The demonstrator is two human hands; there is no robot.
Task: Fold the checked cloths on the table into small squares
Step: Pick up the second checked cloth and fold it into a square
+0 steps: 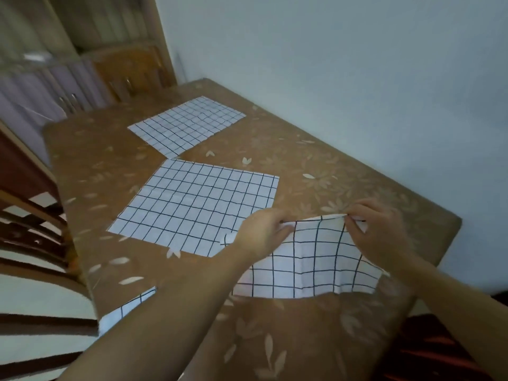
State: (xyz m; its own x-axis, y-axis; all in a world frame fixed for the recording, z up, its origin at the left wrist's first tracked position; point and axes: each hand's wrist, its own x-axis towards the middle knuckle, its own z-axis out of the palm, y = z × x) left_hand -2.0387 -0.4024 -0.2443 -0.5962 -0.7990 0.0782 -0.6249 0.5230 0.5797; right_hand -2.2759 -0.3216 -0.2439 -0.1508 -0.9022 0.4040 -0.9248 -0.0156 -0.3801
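Near the table's point(275, 339) front edge, left hand point(264, 232) and right hand point(382, 229) pinch the nearest checked cloth's point(316, 259) lifted corners; uneven pulling could skew the fold.

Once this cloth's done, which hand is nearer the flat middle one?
Left, probably. The left hand pinches the near cloth right beside the middle cloth, almost at its near corner. The right hand pinches the far side, farther off.
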